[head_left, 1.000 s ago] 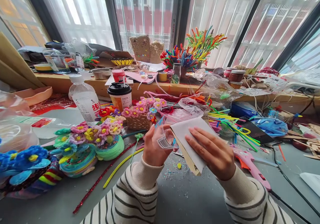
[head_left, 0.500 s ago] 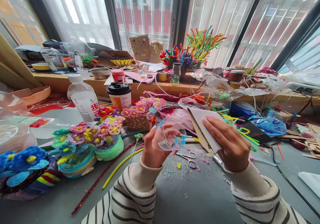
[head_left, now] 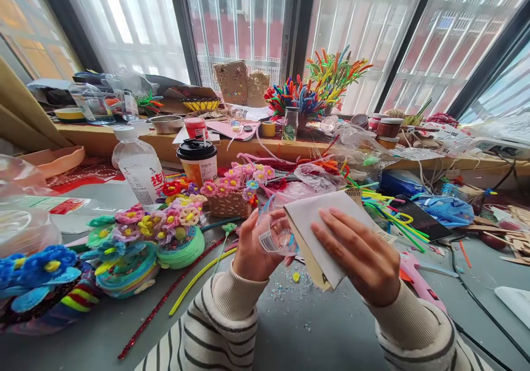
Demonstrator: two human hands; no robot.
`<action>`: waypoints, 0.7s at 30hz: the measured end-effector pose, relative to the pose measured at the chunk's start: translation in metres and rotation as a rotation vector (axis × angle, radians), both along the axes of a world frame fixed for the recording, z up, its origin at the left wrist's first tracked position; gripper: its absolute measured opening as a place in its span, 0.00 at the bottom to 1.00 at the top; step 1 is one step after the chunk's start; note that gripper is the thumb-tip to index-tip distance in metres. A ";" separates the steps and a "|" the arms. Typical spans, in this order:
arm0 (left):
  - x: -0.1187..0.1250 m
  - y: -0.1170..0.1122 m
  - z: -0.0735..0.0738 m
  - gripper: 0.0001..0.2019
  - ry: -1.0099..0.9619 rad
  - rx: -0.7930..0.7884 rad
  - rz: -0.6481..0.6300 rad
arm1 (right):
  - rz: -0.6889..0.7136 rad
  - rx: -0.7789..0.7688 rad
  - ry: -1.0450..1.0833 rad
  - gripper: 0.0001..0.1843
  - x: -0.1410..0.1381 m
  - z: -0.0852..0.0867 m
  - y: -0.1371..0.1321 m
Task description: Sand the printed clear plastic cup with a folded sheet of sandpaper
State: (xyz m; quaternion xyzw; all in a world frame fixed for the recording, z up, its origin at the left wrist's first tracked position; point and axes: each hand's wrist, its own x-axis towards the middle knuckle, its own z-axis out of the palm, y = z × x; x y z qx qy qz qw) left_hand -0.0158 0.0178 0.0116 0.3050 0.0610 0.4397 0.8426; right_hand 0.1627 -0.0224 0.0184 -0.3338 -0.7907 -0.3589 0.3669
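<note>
My left hand is curled around a clear plastic bottle piece with a barcode and blue print. It is held up over the grey table. My right hand grips a folded sheet of sandpaper, pale on the outside and tan inside, with "ABRASIVE" printed on a corner. The sandpaper's left edge overlaps the bottle piece in view; whether they touch I cannot tell. Below the hands, glitter specks and a small yellow bit lie on the table.
Pipe-cleaner flowers in round pots crowd the left, with a water bottle and a lidded drink cup behind. A pink tool lies beside my right wrist. Loose pipe cleaners, a dark phone-like slab and a black cable are to the right.
My right hand has brought the sandpaper left and slightly down, up to the bottle piece, which it now partly covers. The scissors are now mostly hidden. My left hand has barely moved.
</note>
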 end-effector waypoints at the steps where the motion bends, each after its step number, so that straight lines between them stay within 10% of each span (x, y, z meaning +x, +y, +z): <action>1: 0.000 0.000 0.000 0.21 -0.005 0.002 -0.001 | 0.002 -0.006 -0.010 0.21 0.001 0.000 0.001; 21: -0.005 -0.005 -0.001 0.30 0.076 0.137 0.105 | -0.163 -0.224 0.291 0.26 0.013 0.028 -0.009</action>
